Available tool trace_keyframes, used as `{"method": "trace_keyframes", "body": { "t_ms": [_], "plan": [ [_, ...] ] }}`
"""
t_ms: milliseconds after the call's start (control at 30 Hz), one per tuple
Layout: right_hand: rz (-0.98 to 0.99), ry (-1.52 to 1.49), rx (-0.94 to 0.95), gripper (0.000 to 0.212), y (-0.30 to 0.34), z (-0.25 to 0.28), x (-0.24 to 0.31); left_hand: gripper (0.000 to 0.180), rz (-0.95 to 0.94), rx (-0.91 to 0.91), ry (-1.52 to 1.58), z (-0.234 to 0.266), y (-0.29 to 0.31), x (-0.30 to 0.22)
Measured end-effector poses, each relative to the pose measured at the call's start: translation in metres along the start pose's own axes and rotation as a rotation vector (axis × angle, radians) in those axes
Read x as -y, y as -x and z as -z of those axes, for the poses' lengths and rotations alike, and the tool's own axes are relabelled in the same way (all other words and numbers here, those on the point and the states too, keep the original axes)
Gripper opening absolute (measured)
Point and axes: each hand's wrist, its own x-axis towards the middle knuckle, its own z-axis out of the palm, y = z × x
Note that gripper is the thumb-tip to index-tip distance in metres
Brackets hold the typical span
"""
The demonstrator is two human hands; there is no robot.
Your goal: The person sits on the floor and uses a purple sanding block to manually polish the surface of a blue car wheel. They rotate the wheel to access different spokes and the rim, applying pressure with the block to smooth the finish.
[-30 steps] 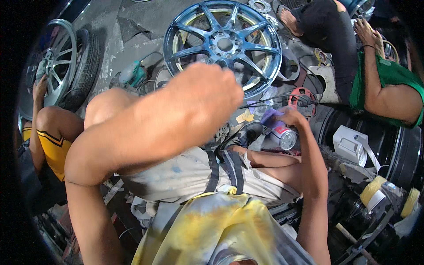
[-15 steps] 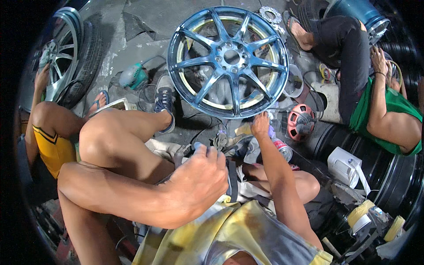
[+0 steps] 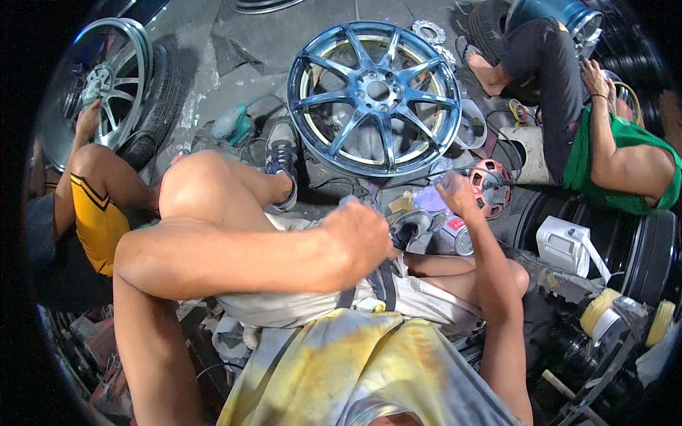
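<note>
A blue, glossy multi-spoke wheel rim [image 3: 386,138] lies face up on the floor ahead of me. My left hand [image 3: 357,238] is curled into a fist above my lap, somewhat blurred. A bluish bit shows by its fingertips, too unclear to name. Just off the near right edge of the rim, my right hand [image 3: 459,194] is closed, fingers bent. Something small and greyish seems to sit at its fingertips, but I cannot make it out. Close to that hand lie a purple cloth [image 3: 429,199] and a can [image 3: 455,236].
A teal power tool [image 3: 233,125] lies left of my shoe. At far left, a person's hand [image 3: 89,119] touches a silver wheel [image 3: 122,92]. A person in green [image 3: 631,153] sits at right, near a red slotted disc [image 3: 490,188] and a white box [image 3: 563,246].
My right hand has come off the rim's near edge and moved right. My left hand has shifted slightly up and right. The view has shifted as well.
</note>
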Motion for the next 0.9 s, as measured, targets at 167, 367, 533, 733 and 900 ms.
{"method": "trace_keyframes", "body": {
  "t_ms": [167, 367, 533, 733, 900],
  "plan": [
    [0.335, -0.090, -0.441, 0.028, 0.012, 0.074, 0.010, 0.038, 0.154, 0.072, 0.133, 0.047, 0.008, 0.035],
    [0.153, -0.272, -0.220, 0.023, 0.028, 0.111, 0.079, 0.033, -0.017, -0.407, 0.145, 0.126, 0.042, 0.012],
    [0.149, -0.760, -0.150, 0.027, 0.024, 0.088, 0.112, 0.032, -0.114, -0.191, 0.269, 0.112, 0.013, 0.004],
    [-0.086, -1.399, 0.147, 0.032, 0.016, 0.076, 0.138, 0.032, 0.146, -0.247, 0.172, 0.054, 0.018, 0.071],
    [0.001, -0.942, 0.149, 0.027, 0.008, 0.059, 0.147, 0.028, 0.492, -0.593, 0.033, 0.097, 0.032, 0.146]
  ]
}}
